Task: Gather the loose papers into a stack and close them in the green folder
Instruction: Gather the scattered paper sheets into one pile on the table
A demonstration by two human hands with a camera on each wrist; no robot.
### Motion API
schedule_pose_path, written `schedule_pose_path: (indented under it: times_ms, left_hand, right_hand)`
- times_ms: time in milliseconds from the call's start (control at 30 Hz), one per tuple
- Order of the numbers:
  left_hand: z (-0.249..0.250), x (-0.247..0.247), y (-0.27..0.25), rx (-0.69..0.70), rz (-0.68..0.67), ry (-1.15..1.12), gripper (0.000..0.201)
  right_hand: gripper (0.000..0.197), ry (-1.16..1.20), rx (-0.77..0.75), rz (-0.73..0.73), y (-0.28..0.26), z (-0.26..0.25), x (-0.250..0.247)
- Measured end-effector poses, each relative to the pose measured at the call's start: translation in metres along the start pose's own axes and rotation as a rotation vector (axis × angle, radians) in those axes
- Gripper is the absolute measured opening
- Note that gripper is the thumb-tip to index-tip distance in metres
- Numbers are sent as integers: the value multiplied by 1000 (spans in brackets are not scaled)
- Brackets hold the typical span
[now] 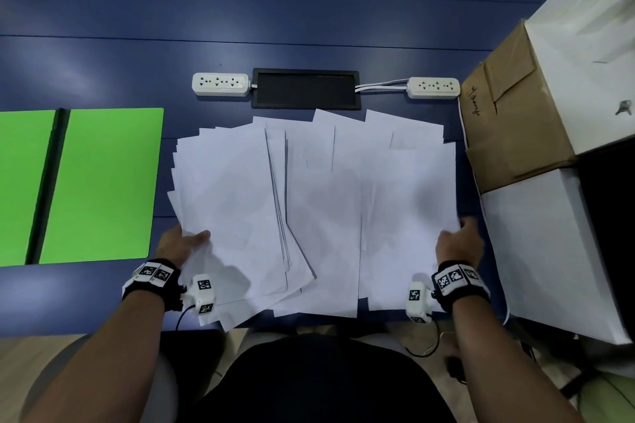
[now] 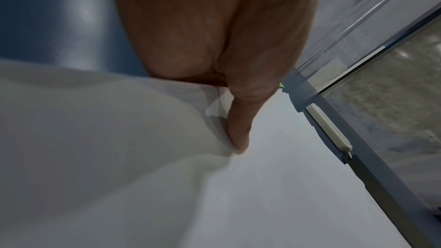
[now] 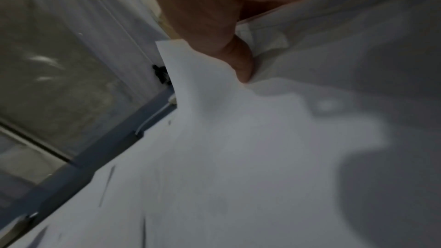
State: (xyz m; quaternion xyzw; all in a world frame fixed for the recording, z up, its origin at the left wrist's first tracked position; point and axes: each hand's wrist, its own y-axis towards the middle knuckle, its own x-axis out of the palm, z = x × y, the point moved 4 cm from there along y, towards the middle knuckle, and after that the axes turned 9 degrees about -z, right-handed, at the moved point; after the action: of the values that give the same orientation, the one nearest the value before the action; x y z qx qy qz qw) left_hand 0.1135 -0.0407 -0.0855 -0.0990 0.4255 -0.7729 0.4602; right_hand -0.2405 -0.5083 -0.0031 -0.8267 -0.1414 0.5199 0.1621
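Several loose white papers (image 1: pixel 316 203) lie fanned across the blue table in front of me. My left hand (image 1: pixel 182 242) pinches the left edge of the papers, thumb on top (image 2: pixel 236 125), fingers hidden underneath. My right hand (image 1: pixel 458 240) pinches the right edge of the papers (image 3: pixel 238 139), its thumb (image 3: pixel 241 63) pressed on a sheet that curls up. The green folder (image 1: pixel 99 182) lies open and flat at the left, apart from the papers, with a dark spine (image 1: pixel 48 182) between its halves.
Two white power strips (image 1: pixel 220 83) (image 1: pixel 433 87) flank a black cable hatch (image 1: pixel 305 88) behind the papers. A cardboard box (image 1: pixel 508 113) and white boxes (image 1: pixel 549 251) crowd the right edge. The near table edge runs under the papers.
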Motion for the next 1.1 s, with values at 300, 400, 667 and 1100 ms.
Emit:
schedule_pose_path:
  times_ms: [300, 400, 667, 1100]
  left_hand:
    - [2, 1, -1, 19, 3, 31, 27]
    - [2, 1, -1, 1, 5, 31, 23]
    - [1, 0, -2, -15, -14, 17, 30]
    - [0, -3, -1, -16, -7, 44, 31]
  right_hand:
    - [24, -42, -341, 2, 0, -58, -81]
    - [15, 45, -336, -85, -13, -78, -86]
    - [34, 247, -79, -533, -59, -67, 70]
    - [19, 224, 100, -503, -84, -61, 129]
